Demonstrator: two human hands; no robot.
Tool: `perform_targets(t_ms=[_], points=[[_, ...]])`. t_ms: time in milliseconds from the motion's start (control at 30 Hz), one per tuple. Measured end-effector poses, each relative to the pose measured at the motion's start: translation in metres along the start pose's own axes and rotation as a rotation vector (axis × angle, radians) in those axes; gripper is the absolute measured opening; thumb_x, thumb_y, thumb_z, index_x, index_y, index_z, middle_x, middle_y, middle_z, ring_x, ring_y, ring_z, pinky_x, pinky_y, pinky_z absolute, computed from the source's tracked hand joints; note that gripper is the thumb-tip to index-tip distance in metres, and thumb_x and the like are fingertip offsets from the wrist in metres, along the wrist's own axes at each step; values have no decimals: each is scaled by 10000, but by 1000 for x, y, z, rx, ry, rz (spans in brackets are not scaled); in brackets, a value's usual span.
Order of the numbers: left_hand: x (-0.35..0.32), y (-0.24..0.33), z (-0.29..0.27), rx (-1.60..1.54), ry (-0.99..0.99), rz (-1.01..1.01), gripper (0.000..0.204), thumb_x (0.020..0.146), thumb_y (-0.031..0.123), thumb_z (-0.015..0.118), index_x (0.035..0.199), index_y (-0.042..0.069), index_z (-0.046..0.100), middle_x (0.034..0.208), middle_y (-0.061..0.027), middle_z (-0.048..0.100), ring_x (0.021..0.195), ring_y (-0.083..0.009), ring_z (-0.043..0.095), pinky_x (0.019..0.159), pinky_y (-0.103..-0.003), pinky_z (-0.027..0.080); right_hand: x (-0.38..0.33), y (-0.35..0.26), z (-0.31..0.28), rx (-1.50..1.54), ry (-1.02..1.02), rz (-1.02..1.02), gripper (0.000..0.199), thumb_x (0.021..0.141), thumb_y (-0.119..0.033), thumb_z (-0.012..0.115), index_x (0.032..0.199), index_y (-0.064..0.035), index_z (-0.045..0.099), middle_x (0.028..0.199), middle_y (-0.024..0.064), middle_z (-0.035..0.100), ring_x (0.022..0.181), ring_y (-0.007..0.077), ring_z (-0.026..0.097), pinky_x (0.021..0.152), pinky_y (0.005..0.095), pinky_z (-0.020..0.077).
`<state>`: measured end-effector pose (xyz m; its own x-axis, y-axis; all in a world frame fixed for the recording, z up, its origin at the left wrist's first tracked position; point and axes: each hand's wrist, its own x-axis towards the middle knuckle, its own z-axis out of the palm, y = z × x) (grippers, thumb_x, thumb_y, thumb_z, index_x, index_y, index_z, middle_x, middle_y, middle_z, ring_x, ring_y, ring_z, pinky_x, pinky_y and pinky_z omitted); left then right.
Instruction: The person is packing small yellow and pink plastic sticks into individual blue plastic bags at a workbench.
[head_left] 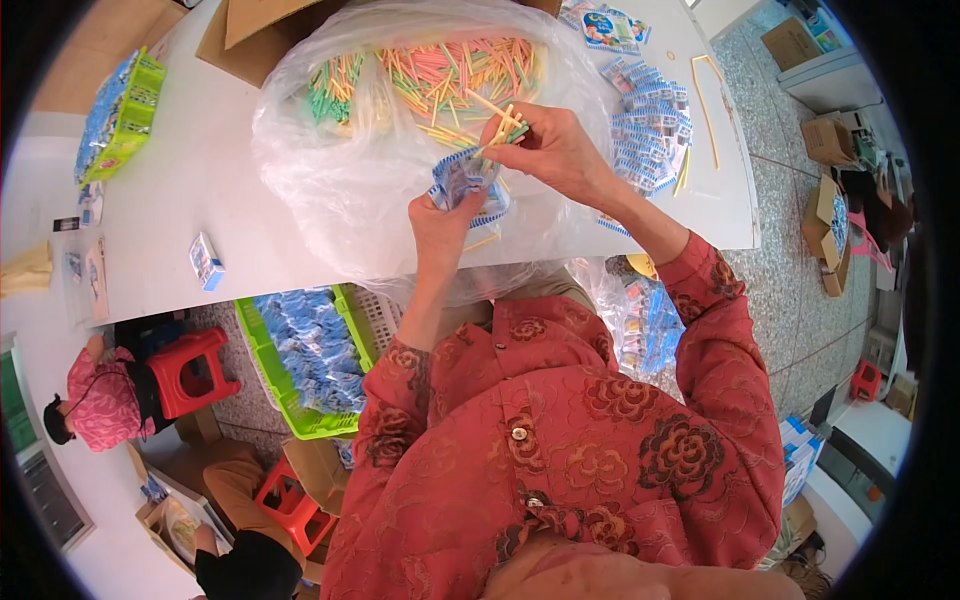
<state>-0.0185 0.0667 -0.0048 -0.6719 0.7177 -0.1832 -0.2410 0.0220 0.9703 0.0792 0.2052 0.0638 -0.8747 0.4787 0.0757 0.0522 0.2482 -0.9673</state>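
Above the middle of the white table's (170, 215) near edge, the left hand (440, 235) grips a small blue-and-white packet (462, 175) between thumb and fingers. Just beside it, the right hand (560, 150) pinches a few thin yellow and green sticks (510, 126) between thumb and fingertips, their lower ends close to the packet; whether any have entered it, I cannot tell. Both hands are over a large clear plastic bag (330, 200), which spreads from near the table's far edge to its near edge and sags a little over the latter. Within the bag, toward the far edge, is a loose heap of pink, yellow and green sticks (460, 75), the green ones mostly at its left end.

Toward the table's right edge, a fanned row of flat blue-and-white packets (652, 135) overlaps, and a bent yellow strip (706, 110) is between that row and the edge. At the far edge, left of centre, is an open cardboard box (255, 35). Near the table's near left corner rests a single small packet (206, 262), well apart from the hands.

Below the near edge, left of the person's lap, a lime-green crate (325, 427) carries rows of blue packages (310, 345). Farther left, a co-worker in a pink patterned top (105, 400) is beside a red plastic stool (195, 375).
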Motion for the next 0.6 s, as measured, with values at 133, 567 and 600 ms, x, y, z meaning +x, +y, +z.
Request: perform_targets(t_ms=[133, 567, 600], points=[[0, 6, 3, -63, -26, -17, 167, 742, 16, 648, 905, -23, 653, 806, -34, 648, 683, -77, 585, 637, -223, 486, -1, -2, -1, -27, -14, -59, 78, 796, -60, 624, 860, -19, 607, 728, -21, 567, 650, 29, 490, 569, 192, 416], [1, 6, 0, -236, -84, -129, 317, 735, -12, 675, 1038, -4, 584, 942, -60, 637, 800, -128, 614, 723, -266, 512, 1, 1, 1, 70, 80, -79, 128, 760, -103, 648, 858, -23, 623, 647, -13, 553, 565, 34, 470, 498, 205, 394], [0, 6, 0, -236, -83, -129, 317, 735, -12, 675, 1038, -4, 584, 942, -60, 637, 800, -128, 614, 723, -266, 512, 0, 0, 1, 71, 80, -79, 128, 760, -103, 648, 858, -23, 623, 647, -13, 553, 565, 34, 470, 498, 205, 394]])
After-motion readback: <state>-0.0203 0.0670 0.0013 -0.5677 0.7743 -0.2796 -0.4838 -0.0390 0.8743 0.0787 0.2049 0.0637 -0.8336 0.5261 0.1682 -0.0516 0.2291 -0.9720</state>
